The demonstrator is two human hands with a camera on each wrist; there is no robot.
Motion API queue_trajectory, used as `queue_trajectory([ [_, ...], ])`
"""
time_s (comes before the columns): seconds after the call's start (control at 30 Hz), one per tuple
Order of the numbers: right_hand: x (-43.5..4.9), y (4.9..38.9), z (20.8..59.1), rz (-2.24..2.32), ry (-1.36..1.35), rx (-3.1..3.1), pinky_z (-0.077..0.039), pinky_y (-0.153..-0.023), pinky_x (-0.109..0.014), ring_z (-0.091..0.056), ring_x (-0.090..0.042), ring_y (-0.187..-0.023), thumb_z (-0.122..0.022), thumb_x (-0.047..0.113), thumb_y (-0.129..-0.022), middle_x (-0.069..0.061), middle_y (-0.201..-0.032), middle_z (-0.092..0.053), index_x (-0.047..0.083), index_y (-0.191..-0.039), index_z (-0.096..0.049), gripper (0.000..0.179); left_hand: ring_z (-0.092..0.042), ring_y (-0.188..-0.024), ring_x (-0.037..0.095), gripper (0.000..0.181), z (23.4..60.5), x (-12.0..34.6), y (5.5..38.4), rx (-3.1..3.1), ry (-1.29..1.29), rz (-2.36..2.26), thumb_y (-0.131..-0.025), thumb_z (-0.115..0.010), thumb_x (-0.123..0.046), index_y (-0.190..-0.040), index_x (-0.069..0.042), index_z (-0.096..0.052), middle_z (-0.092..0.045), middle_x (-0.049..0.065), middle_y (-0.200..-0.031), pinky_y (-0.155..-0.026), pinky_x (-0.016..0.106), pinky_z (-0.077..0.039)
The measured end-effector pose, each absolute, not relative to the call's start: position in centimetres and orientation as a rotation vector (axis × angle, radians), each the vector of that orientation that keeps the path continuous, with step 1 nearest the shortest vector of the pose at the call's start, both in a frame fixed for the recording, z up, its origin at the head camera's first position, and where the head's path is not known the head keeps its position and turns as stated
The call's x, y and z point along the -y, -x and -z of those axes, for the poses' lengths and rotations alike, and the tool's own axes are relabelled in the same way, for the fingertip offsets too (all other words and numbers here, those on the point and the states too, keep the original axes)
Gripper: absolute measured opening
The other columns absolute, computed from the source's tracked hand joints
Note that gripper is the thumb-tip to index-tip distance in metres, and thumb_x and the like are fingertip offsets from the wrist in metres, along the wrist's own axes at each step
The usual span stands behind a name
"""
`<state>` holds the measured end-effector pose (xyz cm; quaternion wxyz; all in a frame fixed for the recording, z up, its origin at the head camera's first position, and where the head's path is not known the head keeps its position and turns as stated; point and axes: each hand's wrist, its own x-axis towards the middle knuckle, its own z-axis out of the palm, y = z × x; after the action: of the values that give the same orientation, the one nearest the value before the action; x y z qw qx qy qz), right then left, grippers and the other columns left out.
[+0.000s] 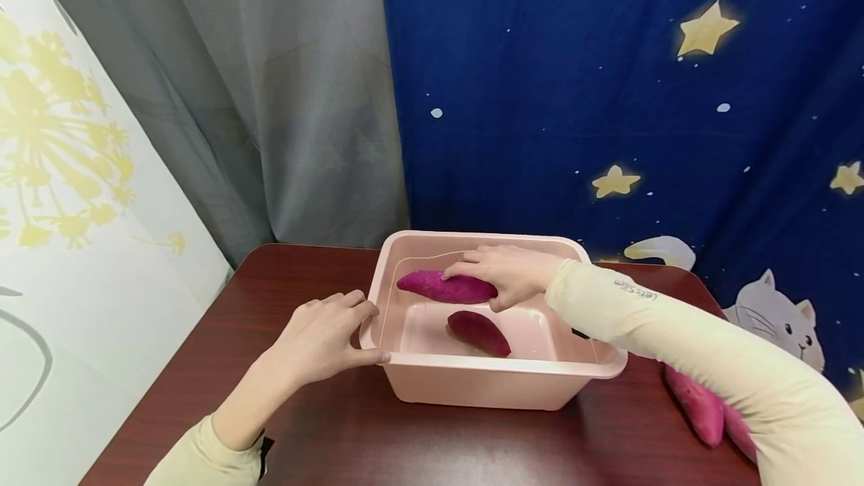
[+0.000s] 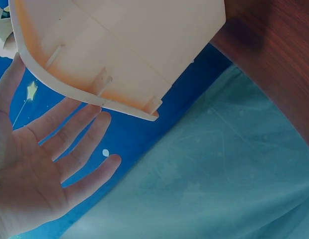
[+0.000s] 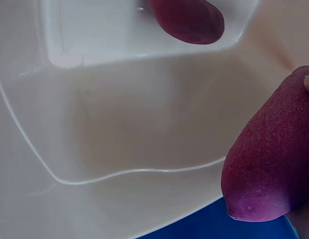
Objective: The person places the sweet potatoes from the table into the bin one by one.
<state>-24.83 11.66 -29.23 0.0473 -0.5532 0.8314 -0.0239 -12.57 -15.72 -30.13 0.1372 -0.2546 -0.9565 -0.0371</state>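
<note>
Your right hand (image 1: 514, 272) grips a rough-skinned purple sweet potato (image 1: 437, 288), long axis left-to-right, tapered tip leftward; your left hand (image 1: 325, 337), fingers loosely extended, touches the pink tub (image 1: 472, 387).

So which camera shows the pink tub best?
The head view. It shows nearly the whole tub: rim, inside and near wall, though the right arm hides a little. The left wrist view shows only part of its outside and rim. The right wrist view shows just part of the inside and edge, close up.
</note>
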Motion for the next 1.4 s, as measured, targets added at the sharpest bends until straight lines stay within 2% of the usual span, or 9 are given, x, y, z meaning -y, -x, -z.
queue_trajectory([
  [0.3,-10.9,25.5,30.9,0.032,1.763,-2.511,-0.034,-0.086,-0.034,-0.042,-0.017,-0.101,-0.070,0.025,-0.064,-0.001,-0.111,-0.047,0.019,-0.124,-0.044,0.065,-0.039,-0.056,0.006,0.042,30.2,15.8,12.6,2.771,0.733,0.109,-0.062,-0.067,-0.056,-0.081,-0.019,-0.058,-0.038,-0.012,-0.068,-0.046,0.025,-0.033],
  [0.43,-10.7,25.8,31.7,-0.021,1.750,-2.531,-0.035,-0.084,-0.033,-0.043,-0.016,-0.098,-0.071,0.030,-0.064,0.002,-0.109,-0.048,0.023,-0.124,-0.044,0.067,-0.039,-0.056,0.006,0.042,30.2,15.8,12.6,2.776,0.726,0.108,-0.062,-0.067,-0.055,-0.081,-0.019,-0.058,-0.038,-0.012,-0.068,-0.046,0.025,-0.033],
  [0.67,-10.6,25.8,33.1,-0.075,1.645,-2.513,-0.037,-0.081,-0.032,-0.043,-0.014,-0.096,-0.071,0.022,-0.063,0.003,-0.109,-0.047,0.026,-0.125,-0.041,0.069,-0.039,-0.057,0.006,0.043,30.2,15.7,12.6,2.779,0.732,0.109,-0.063,-0.066,-0.056,-0.081,-0.018,-0.059,-0.039,-0.012,-0.069,-0.046,0.025,-0.033],
  [0.83,-10.7,25.6,33.9,-0.091,1.616,-2.497,-0.037,-0.081,-0.032,-0.043,-0.014,-0.095,-0.071,0.021,-0.063,0.003,-0.108,-0.047,0.026,-0.125,-0.041,0.069,-0.039,-0.056,0.006,0.042,30.1,15.6,12.5,2.771,0.731,0.105,-0.062,-0.066,-0.056,-0.078,-0.018,-0.057,-0.038,-0.012,-0.069,-0.046,0.025,-0.032],
  [1.1,-10.9,25.5,35.2,-0.111,1.604,-2.476,-0.037,-0.080,-0.032,-0.044,-0.015,-0.094,-0.071,0.019,-0.063,0.003,-0.107,-0.047,0.026,-0.123,-0.042,0.067,-0.038,-0.056,0.005,0.044,30.2,15.7,12.4,2.771,0.734,0.116,-0.063,-0.066,-0.056,-0.084,-0.019,-0.060,-0.037,-0.013,-0.068,-0.047,0.025,-0.032],
  [1.4,-11.1,25.6,36.0,-0.111,1.591,-2.479,-0.038,-0.076,-0.031,-0.045,-0.015,-0.094,-0.070,0.018,-0.062,0.003,-0.108,-0.047,0.026,-0.123,-0.041,0.068,-0.037,-0.055,0.005,0.042,30.2,15.7,12.4,2.775,0.723,0.106,-0.062,-0.066,-0.057,-0.080,-0.020,-0.058,-0.036,-0.013,-0.067,-0.046,0.024,-0.031],
])
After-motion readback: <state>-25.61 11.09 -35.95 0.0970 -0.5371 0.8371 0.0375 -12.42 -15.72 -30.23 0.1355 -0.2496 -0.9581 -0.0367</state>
